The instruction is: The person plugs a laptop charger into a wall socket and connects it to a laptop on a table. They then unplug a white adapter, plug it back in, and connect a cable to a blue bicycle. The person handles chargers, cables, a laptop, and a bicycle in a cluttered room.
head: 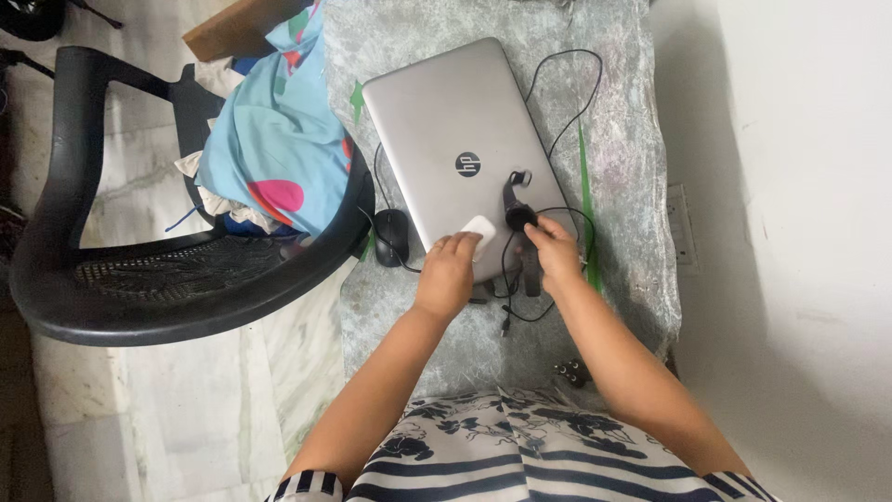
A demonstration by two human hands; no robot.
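Fingers of left hand [449,270] curl on white cloth [478,229] at closed silver laptop [460,139] near edge; right hand [555,249] fingers pinch black headset [517,216] on laptop lid; mouse [391,236] left of laptop.

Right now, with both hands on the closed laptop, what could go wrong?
1. The left hand presses a white cloth on the laptop lid; wiping toward the near edge could push the black headset off.
2. The headset's cable loops across the table; the right hand could snag it.
3. The mouse sits near the table's left edge and might get knocked off.
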